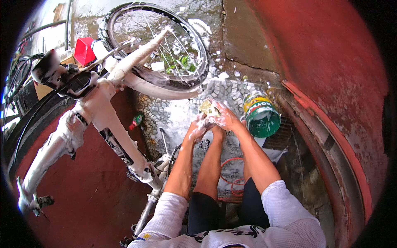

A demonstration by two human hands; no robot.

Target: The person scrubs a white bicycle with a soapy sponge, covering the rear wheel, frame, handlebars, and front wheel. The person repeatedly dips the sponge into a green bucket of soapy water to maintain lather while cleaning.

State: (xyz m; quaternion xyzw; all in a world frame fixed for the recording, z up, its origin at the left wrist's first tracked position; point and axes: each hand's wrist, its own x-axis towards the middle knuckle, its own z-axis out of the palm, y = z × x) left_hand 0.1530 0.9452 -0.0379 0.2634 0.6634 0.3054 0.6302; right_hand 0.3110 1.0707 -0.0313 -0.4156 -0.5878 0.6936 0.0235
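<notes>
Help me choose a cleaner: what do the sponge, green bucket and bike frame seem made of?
Sponge: probably foam, matte, judging by its rough, lumpy surface.
Green bucket: likely glossy plastic, from its shiny surface.
Bike frame: white paint, probably over metal, from smooth tubes.

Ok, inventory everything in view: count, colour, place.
Bicycle: one, white, left
Wheel: one, black, upper left
Sponge: one, yellowish, centre
Tub: one, green and yellow, right
Box: one, red, upper left
Unclear item: one, red and green, centre left
Cord: one, reddish, lower centre
Grate: one, dark, beside tub
Paving: one, grey, centre
Leaves: several, green, beyond wheel
Surfaces: two, red, left and right
Sleeves: two, white, bottom
Shorts: one, black, bottom
Left grip: one, foamy white, at sponge
Right grip: one, foamy white, at sponge
</notes>
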